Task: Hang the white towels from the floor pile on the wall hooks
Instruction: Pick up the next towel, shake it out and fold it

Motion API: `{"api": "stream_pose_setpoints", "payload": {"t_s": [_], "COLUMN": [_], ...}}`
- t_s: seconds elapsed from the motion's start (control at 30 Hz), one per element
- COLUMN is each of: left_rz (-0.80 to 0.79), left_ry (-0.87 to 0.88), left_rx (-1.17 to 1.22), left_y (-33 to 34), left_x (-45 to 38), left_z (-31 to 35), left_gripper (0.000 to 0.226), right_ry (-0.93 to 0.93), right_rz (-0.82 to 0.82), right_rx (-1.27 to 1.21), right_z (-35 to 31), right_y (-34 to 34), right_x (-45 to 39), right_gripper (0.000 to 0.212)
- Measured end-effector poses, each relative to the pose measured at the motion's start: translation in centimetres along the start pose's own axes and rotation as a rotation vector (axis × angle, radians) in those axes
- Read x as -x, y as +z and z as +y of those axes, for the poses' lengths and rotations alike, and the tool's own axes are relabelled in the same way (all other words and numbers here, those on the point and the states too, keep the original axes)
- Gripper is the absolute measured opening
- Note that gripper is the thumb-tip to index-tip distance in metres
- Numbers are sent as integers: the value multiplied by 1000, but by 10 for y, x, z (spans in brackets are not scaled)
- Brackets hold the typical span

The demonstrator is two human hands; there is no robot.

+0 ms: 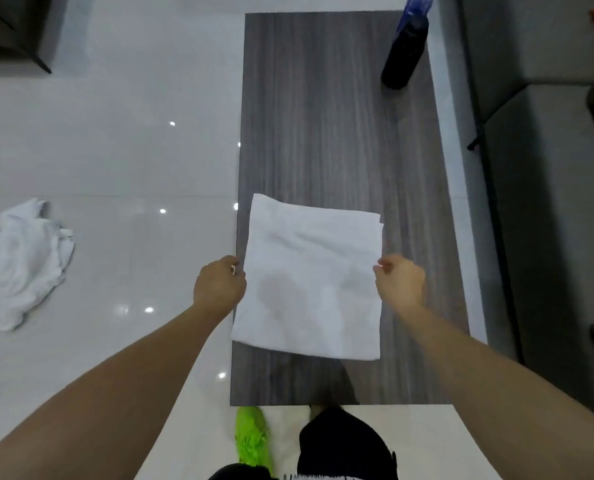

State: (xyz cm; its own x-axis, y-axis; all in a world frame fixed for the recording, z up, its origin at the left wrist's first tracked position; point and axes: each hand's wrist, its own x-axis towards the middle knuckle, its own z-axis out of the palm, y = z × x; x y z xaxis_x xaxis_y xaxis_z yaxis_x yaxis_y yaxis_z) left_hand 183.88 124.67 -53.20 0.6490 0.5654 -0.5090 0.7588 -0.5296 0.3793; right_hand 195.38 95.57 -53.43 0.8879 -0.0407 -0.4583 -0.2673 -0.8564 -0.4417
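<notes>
I see a folded white towel [309, 282] lying flat on the grey wood-grain counter [337, 116], toward its near end and close to its left edge, with the towel's near left corner reaching just past that edge. My left hand [219, 284] is at the towel's left edge, fingers curled in and pinching the cloth about halfway along that side. My right hand [400, 282] mirrors it on the right edge, fingers curled and pinching the fabric there. Both forearms stretch forward from the bottom corners of the view, one on each side of the towel.

The towel is roughly rectangular, with a few soft creases across its upper half and a faint grey shadow near its middle. Its far right corner shows stacked layers.

Off to the left, well apart from the counter, a crumpled pile of white towels [22, 261] lies on the glossy pale tiled floor [122, 150], which carries small bright light reflections.

At the far right corner of the counter stands a dark bottle [404, 51] with a blue top. Below the counter's near end I see a bright green shoe [252, 434] on the floor and dark shorts [340, 445] beside it. Grey furniture [548, 168] runs along the right side.
</notes>
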Motion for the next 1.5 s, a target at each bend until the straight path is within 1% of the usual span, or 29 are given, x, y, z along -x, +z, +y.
{"api": "stream_pose_setpoints", "payload": {"t_s": [0.07, 0.17, 0.27, 0.3, 0.33, 0.4, 0.47, 0.5, 0.57, 0.63, 0.67, 0.73, 0.77, 0.8, 0.87, 0.93, 1.07, 1.13, 1.2, 1.23, 1.3, 1.43, 1.5], "left_rz": [-100, -223, -276, -283, -265, -284, -322, -327, -318, -342, -366, -416, -428, -427, -373, -290, -185, -141, -100, -76, -28, 70, 142], "left_ry": [-42, -122, -205, -226, -227, -276, -340, -382, -457, -529, -564, -606, -608, -597, -559, -512, -407, -343, -258, -215, -146, -5, 49], "left_rx": [-14, -19, -36, -32, -8, 78, 188, 243, 326, 389, 412, 450, 469, 485, 531, 597, 806, 900, 951, 972, 1028, 1132, 1181], "left_y": [24, 56, 82, 93, 92, 102, 113, 116, 121, 122, 122, 118, 115, 111, 100, 82, 26, -12, -55, -77, -122, -212, -253], "left_x": [11, 26, 33, 34, 32, 31, 26, 25, 22, 18, 18, 21, 24, 27, 35, 42, 55, 63, 74, 81, 96, 127, 143], "left_z": [-22, -57, -88, -99, -101, -109, -114, -114, -114, -114, -113, -111, -111, -110, -106, -97, -69, -51, -32, -23, -6, 25, 36], "left_gripper": [35, 37, 41, 44, 47, 56, 63, 63, 58, 43, 32, 18, 17, 18, 22, 24, 18, 18, 17, 15, 11, 6, 6], "right_ry": [58, 206, 383, 447, 473, 542, 576, 592, 625, 675, 703, 727, 732, 735, 729, 722, 646, 581, 502, 457, 369, 172, 73], "right_rz": [-109, -249, -351, -350, -323, -265, -206, -191, -157, -128, -123, -163, -188, -204, -192, -125, -54, -31, -7, 10, 33, 65, 104], "right_rx": [40, 42, 63, 46, -17, -186, -337, -402, -511, -630, -695, -785, -802, -810, -876, -975, -1206, -1273, -1311, -1335, -1385, -1442, -1452], "right_z": [24, 61, 95, 106, 109, 121, 131, 136, 140, 142, 142, 138, 134, 131, 122, 108, 68, 40, 9, -7, -33, -89, -121], "right_y": [29, 68, 97, 107, 107, 118, 128, 131, 136, 137, 137, 134, 132, 129, 121, 108, 64, 34, -1, -19, -55, -126, -157], "right_x": [18, 45, 61, 66, 65, 70, 70, 71, 71, 68, 68, 70, 74, 78, 87, 97, 116, 125, 136, 143, 158, 190, 204], "right_gripper": [25, 28, 47, 55, 61, 66, 65, 64, 64, 60, 54, 34, 24, 21, 28, 33, 30, 25, 8, 3, 7, 5, 5]}}
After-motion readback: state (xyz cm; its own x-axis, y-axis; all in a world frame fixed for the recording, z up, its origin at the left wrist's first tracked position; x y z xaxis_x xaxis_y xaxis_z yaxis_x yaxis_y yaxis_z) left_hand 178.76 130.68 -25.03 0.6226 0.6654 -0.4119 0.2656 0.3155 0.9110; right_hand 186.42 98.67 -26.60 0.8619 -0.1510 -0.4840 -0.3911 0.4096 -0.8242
